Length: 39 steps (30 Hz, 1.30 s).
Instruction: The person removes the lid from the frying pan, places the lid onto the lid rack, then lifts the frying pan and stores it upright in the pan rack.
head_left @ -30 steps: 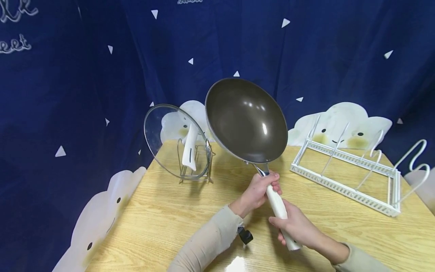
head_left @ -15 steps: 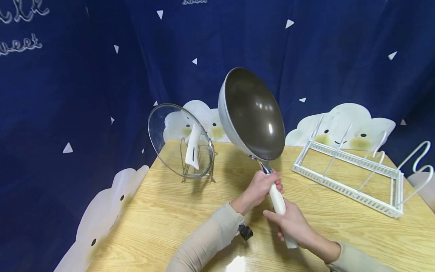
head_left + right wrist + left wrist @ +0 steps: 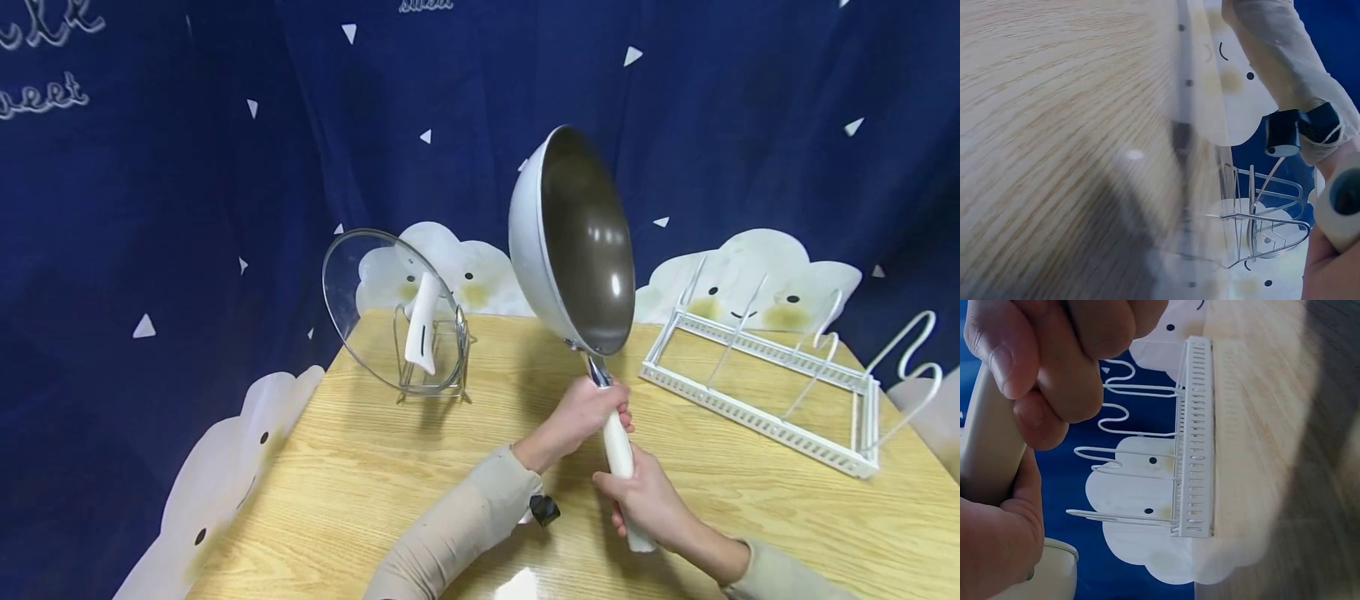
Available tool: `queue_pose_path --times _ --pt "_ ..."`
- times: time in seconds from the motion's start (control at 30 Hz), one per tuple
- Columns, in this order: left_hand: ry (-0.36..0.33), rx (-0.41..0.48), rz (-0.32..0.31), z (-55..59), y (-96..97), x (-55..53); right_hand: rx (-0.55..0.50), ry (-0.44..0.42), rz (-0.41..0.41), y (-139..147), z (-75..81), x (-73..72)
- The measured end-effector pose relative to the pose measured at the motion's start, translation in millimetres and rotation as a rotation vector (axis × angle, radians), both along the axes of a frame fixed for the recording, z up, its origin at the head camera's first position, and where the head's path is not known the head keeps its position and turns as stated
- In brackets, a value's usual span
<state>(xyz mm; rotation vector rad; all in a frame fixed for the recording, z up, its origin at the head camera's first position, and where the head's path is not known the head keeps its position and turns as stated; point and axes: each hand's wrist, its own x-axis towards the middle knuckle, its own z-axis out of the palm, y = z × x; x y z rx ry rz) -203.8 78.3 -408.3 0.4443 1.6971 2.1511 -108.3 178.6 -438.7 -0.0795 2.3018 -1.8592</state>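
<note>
A deep wok (image 3: pixel 588 242) with a dark brown inside and a white outside is held up over the table, tilted with its opening toward the right. My left hand (image 3: pixel 588 412) grips the white handle (image 3: pixel 617 450) close to the metal neck. Lower down, my right hand (image 3: pixel 647 496) wraps the same handle near its end. In the left wrist view the curled fingers of both hands (image 3: pixel 1054 362) surround the handle. The right wrist view shows the round hole in the handle's end (image 3: pixel 1344 194).
A glass lid (image 3: pixel 360 308) with a white handle stands in a small wire rack (image 3: pixel 465 354) at the left. On the right is a white expandable rack (image 3: pixel 757 417) with upright wire dividers. Both are on the wooden table (image 3: pixel 337 492), before a navy curtain (image 3: pixel 480 75).
The wok has turned about its handle, so more of its white outside shows and its opening faces further right. Both hands have kept their grip and shifted slightly right.
</note>
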Motion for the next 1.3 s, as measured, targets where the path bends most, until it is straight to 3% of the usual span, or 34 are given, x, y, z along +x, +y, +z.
queue_pose_path --times 0.27,0.63,1.03,1.3 --pt "0.080 -0.105 -0.045 6.5 3.0 0.5 -0.051 0.016 -0.010 0 -1.9 2.6" --pt "0.176 -0.272 -0.045 17.8 7.7 4.3 -0.084 0.042 -0.009 3 0.6 5.9" --pt "0.267 -0.341 -0.084 31.6 21.1 5.1 -0.103 0.117 -0.086 8 5.4 10.2" --pt "0.203 -0.357 -0.113 37.4 31.1 5.9 -0.133 0.129 -0.093 15 7.4 12.2"
